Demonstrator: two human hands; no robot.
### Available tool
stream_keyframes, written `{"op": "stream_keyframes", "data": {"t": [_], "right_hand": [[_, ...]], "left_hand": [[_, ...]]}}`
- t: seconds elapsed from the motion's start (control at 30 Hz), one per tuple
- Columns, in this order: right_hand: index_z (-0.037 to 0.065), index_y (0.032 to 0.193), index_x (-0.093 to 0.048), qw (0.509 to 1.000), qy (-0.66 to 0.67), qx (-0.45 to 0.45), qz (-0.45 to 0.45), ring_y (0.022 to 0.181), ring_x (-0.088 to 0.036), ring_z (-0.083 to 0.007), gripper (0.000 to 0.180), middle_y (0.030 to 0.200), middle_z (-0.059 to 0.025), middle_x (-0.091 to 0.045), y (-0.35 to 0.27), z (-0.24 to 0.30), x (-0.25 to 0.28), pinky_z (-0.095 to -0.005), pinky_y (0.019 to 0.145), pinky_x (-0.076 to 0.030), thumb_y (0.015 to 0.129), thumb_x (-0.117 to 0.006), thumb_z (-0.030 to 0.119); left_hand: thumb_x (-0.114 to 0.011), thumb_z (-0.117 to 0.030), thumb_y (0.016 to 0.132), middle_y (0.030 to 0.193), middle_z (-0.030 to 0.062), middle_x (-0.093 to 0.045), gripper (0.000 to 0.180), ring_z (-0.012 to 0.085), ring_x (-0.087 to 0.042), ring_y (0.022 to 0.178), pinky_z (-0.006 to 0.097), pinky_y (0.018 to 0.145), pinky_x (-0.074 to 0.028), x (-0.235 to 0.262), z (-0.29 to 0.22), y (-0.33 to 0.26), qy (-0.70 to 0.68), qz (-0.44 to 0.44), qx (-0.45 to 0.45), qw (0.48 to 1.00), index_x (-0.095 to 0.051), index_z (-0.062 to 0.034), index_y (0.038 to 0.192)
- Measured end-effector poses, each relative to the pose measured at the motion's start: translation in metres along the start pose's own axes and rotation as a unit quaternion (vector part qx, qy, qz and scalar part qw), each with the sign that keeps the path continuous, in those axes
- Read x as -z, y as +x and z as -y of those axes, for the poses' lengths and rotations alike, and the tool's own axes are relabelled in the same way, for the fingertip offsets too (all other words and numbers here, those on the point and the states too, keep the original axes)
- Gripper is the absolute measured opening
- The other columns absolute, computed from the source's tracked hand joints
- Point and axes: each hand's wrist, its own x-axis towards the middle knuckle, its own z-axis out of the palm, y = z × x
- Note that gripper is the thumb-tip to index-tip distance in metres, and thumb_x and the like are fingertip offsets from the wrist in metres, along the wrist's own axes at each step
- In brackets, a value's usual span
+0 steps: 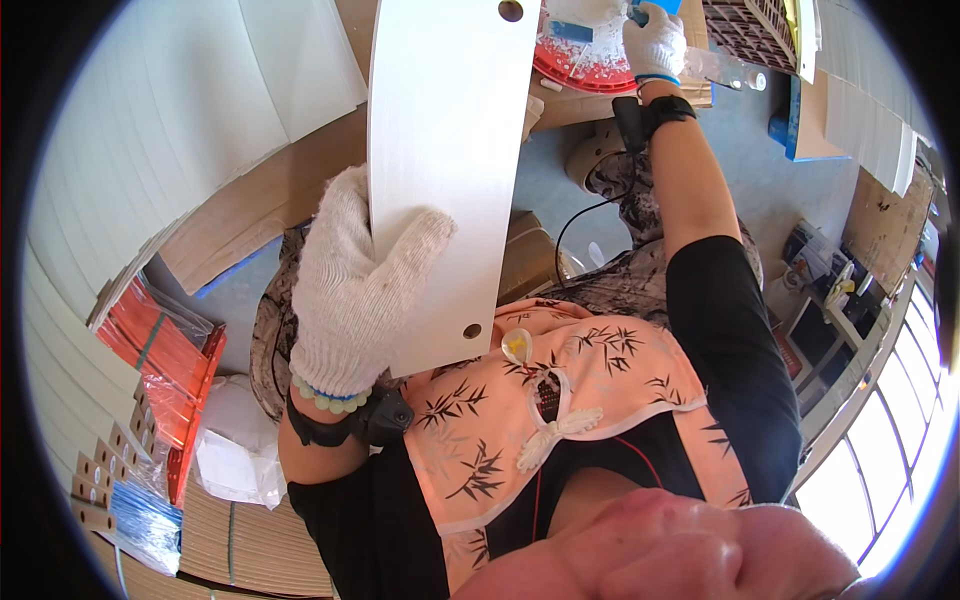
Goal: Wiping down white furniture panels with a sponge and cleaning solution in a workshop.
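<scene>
A long white board [450,130] with a round hole near each visible end stands in front of me, its top running out of view. My left hand [355,285], in a white knitted glove, grips its left edge, the thumb across the face. Far off at the upper right, my right hand [655,45], also gloved, is closed around a blue object [662,6] cut off by the picture's edge; its kind cannot be made out. Beside that hand lies a red round tray [560,78] with many small clear or white pieces and a blue block [572,32] on it.
White panels [190,90] are stacked along the left. A clear plastic bottle [735,72] lies right of my right hand, near a brown slatted crate [752,35]. Orange-red wrapped pieces [150,345] and a white bag [238,445] sit at the lower left. A black cable [562,235] hangs by my legs.
</scene>
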Motion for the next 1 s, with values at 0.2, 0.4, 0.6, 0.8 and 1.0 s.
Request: {"op": "stream_keyframes", "data": {"t": [0.2, 0.4, 0.6, 0.8, 1.0], "right_hand": [[0.010, 0.098, -0.073, 1.000, 0.007, 0.009, 0.003, 0.091, -0.066, -0.0395, 0.018, 0.097, -0.0205, -0.068, 0.000, 0.007, -0.001, -0.0478, 0.079, -0.055, 0.082, -0.066, 0.014], [0.009, 0.101, -0.073, 0.999, -0.018, 0.048, -0.009, 0.092, -0.066, -0.0407, 0.020, 0.097, -0.0204, -0.068, -0.006, 0.001, -0.004, -0.0485, 0.081, -0.055, 0.083, -0.066, 0.014], [0.010, 0.098, -0.073, 0.998, -0.003, 0.042, 0.039, 0.092, -0.066, -0.0408, 0.018, 0.099, -0.0198, -0.068, -0.006, -0.003, 0.005, -0.0487, 0.081, -0.055, 0.082, -0.065, 0.011], [0.011, 0.099, -0.073, 0.999, -0.003, 0.032, 0.014, 0.092, -0.066, -0.0412, 0.019, 0.098, -0.0200, -0.067, 0.000, 0.005, 0.008, -0.0486, 0.081, -0.054, 0.082, -0.065, 0.011], [0.012, 0.102, -0.074, 0.999, 0.024, 0.037, 0.008, 0.093, -0.066, -0.0403, 0.021, 0.100, -0.0190, -0.068, 0.000, 0.003, -0.001, -0.0487, 0.083, -0.055, 0.082, -0.066, 0.012]], "left_hand": [[-0.065, -0.013, 0.097, 0.106, 0.0102, -0.064, 0.035, 0.0119, -0.062, 0.090, 0.029, 0.076, -0.053, 0.000, -0.005, -0.004, 0.005, 0.037, -0.004, 0.999, -0.051, 0.0046, 0.124], [-0.066, -0.014, 0.097, 0.106, 0.0099, -0.065, 0.036, 0.0116, -0.061, 0.090, 0.029, 0.077, -0.053, -0.001, -0.003, -0.005, 0.006, 0.044, -0.009, 0.999, -0.052, 0.0047, 0.124], [-0.067, -0.015, 0.097, 0.106, 0.0101, -0.065, 0.038, 0.0118, -0.061, 0.091, 0.029, 0.077, -0.053, 0.001, -0.004, -0.003, 0.029, 0.040, -0.018, 0.999, -0.051, 0.0050, 0.125], [-0.075, -0.022, 0.091, 0.104, 0.0109, -0.066, 0.040, 0.0162, -0.065, 0.091, 0.032, 0.080, -0.053, 0.000, -0.001, -0.003, -0.001, 0.023, 0.007, 1.000, -0.060, 0.0030, 0.119], [-0.075, -0.023, 0.091, 0.103, 0.0112, -0.066, 0.041, 0.0171, -0.065, 0.090, 0.033, 0.080, -0.053, -0.001, 0.004, 0.000, 0.018, 0.013, -0.001, 1.000, -0.060, 0.0027, 0.119]]}}
